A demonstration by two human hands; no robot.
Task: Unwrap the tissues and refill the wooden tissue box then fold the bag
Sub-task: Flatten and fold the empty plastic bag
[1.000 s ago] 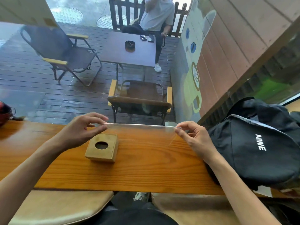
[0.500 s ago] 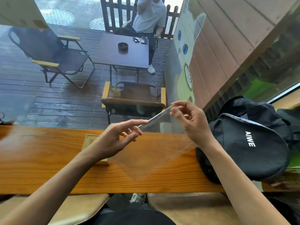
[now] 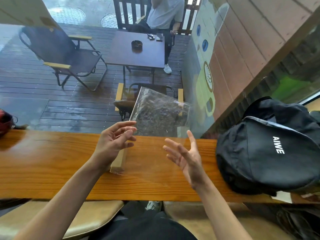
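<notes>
A clear plastic bag [image 3: 159, 115] stands tilted in the air above the far edge of the wooden counter [image 3: 52, 170]. My left hand [image 3: 112, 144] has its thumb and forefinger at the bag's lower left corner, the other fingers spread. My right hand [image 3: 187, 160] is palm-up with fingers apart, and its raised fingertip reaches the bag's lower right edge. The wooden tissue box [image 3: 118, 162] sits on the counter, mostly hidden behind my left hand and wrist. No tissues are visible.
A black backpack [image 3: 266, 153] lies on the counter's right end, close to my right forearm. A red object [image 3: 5, 122] sits at the far left edge. Beyond the glass are a deck with chairs, a table and a seated person. Stools stand below the counter.
The bag was stretched flat between both hands, then swung around. It is now upright and facing me, and both hands have loosened and dropped below it with fingers spread.
</notes>
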